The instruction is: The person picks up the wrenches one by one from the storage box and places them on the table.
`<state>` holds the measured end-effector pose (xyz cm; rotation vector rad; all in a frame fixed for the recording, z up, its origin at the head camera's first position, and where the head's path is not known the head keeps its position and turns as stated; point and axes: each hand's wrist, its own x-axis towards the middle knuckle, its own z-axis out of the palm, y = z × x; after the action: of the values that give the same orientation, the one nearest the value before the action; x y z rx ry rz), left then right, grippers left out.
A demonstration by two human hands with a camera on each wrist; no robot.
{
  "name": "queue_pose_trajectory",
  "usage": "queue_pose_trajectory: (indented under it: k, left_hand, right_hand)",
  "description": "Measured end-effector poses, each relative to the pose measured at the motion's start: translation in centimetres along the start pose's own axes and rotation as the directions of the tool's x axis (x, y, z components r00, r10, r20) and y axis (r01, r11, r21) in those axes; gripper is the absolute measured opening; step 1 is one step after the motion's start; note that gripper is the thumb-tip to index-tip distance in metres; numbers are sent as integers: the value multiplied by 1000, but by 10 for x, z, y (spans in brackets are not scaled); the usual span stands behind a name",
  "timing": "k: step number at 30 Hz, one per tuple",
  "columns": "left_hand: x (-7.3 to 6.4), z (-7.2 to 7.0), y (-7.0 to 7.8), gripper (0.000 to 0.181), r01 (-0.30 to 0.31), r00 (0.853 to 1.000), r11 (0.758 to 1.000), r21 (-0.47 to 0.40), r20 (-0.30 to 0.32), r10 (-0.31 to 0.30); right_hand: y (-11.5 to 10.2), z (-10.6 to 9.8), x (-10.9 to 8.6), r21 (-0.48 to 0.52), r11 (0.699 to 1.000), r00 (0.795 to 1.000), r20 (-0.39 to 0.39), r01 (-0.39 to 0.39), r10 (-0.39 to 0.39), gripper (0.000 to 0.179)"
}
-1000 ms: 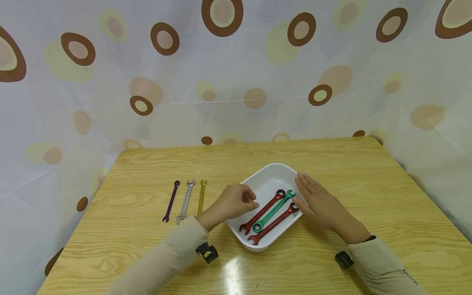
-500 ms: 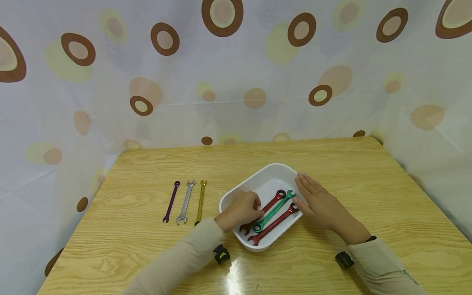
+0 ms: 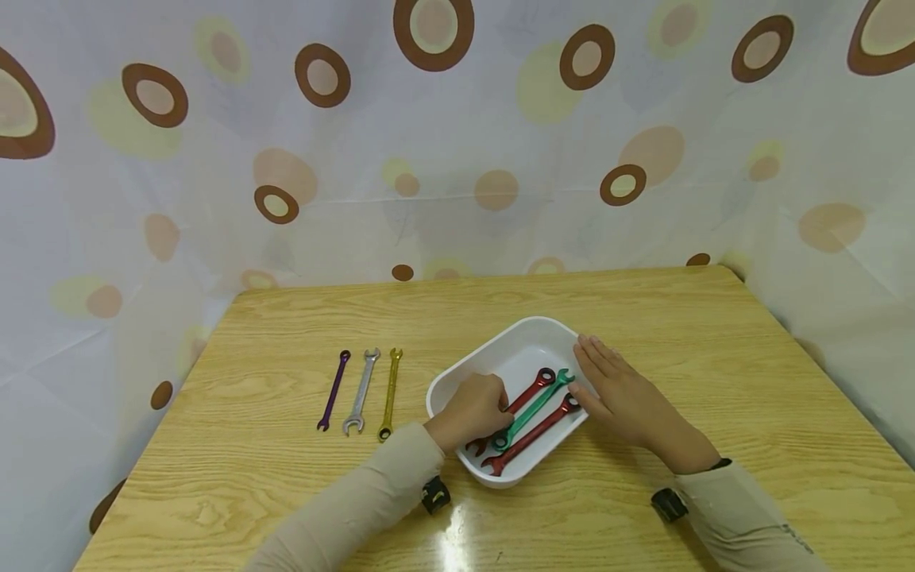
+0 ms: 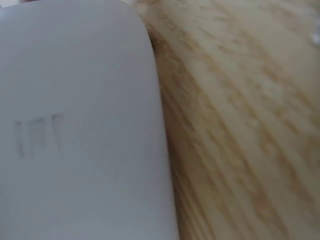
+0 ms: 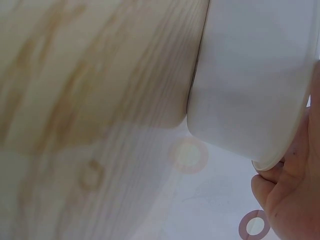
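Red wrench (image 3: 526, 393) is located inside the white tray (image 3: 536, 338), lying obliquely just beside the green wrench (image 3: 533, 408); a second red wrench (image 3: 532, 436) is placed on the other side of the green one. The tray is set on the worktop (image 3: 643, 314). Yellow (image 3: 391, 395), silver (image 3: 363, 392) and purple (image 3: 334, 391) wrenches are laid out in a spaced row to its left.

The first wrench's shaft is partly covered by the left hand (image 3: 475, 409), its fingers bent downward; whether the shaft is gripped or merely touched cannot be told. The right hand (image 3: 622, 397) is rested against the tray's right rim, fingers extended; no wrench is held by it.

Judged by its metallic look, the wrench should be stiff, robust and fairly dense; its glossy finish may prove slippery. Hold is best taken at mid-shaft, where balance is likely.

Tray contents are shown only by the head view. In the left wrist view, a faint marking (image 4: 40, 135) is revealed on the tray's outer wall, but no fingers. In the right wrist view, rim contact is shown from below.
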<state>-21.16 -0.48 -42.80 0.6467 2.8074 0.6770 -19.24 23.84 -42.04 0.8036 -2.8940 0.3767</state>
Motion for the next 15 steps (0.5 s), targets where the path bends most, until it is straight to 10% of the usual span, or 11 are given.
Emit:
queue_pose_trajectory:
  k: [15]
  left_hand:
    - [5,1,-1,19,46,999,999,-29,9,-46]
  right_hand:
    - [0,0,0,-2,1000,1000,14,-10,10,62]
